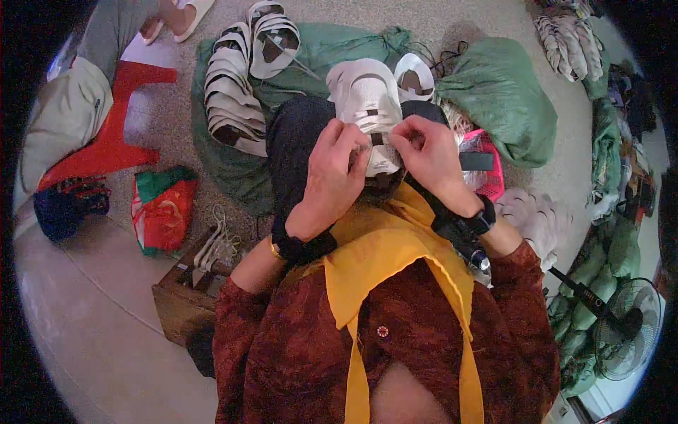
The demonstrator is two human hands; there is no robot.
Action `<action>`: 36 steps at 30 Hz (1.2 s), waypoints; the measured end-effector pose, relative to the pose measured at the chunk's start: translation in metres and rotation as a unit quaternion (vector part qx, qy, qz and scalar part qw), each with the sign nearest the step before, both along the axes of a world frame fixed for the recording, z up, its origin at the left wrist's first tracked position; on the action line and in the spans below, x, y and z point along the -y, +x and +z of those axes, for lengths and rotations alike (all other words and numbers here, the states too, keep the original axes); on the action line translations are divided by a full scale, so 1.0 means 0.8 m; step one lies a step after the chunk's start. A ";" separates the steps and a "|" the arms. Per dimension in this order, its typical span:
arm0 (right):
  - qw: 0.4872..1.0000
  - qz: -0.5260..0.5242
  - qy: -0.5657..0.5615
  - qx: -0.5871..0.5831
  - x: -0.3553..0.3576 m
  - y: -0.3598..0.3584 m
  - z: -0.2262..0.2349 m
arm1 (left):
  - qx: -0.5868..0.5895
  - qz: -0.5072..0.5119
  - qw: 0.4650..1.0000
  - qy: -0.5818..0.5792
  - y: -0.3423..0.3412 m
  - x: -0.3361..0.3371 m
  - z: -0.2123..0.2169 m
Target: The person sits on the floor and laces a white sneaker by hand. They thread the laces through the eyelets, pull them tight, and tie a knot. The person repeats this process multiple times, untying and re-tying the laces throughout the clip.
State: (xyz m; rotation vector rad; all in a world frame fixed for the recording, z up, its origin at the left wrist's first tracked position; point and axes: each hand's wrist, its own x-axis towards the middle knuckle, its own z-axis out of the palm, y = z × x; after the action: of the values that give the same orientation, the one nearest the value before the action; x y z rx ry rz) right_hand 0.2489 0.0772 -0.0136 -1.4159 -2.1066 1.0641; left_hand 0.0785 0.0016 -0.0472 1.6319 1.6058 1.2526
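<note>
A white sneaker (367, 88) with dark patches under its lacing rests on my lap, toe pointing away from me. White laces (374, 114) cross its upper part. My left hand (332, 166) is at the left side of the shoe's opening, its thumb and fingers closed in a pinch. On the other side my right hand (432, 152) is closed the same way, close to the tongue (383, 162). Whatever thin thing each pinch holds is too small to make out. A yellow apron (395, 240) lies below my wrists.
Nested pale shoe uppers (229, 88) lie on a green sheet (318, 49) at the left. A stuffed green sack (501, 99) and a pink basket (489, 185) stand right. A wooden box (185, 300) with laces, a red stool (116, 134) beneath a seated person, and a fan (628, 328) surround me.
</note>
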 end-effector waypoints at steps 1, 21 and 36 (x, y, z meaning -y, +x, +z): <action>0.999 -0.015 -0.035 -0.011 0.001 -0.002 0.001 | -0.001 0.000 1.000 0.000 0.000 0.000 -0.001; 0.990 0.032 -0.115 -0.073 -0.009 0.007 -0.011 | 0.068 0.033 0.997 -0.006 0.008 -0.007 -0.001; 0.997 0.074 0.016 -0.025 -0.004 -0.004 0.011 | -0.010 0.027 1.000 0.011 0.007 -0.009 0.000</action>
State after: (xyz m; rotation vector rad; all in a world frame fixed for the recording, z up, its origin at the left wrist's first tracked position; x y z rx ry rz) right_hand 0.2458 0.0803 -0.0050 -1.2218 -2.2103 1.1034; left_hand 0.0840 0.0089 -0.0474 1.6297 1.6645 1.2885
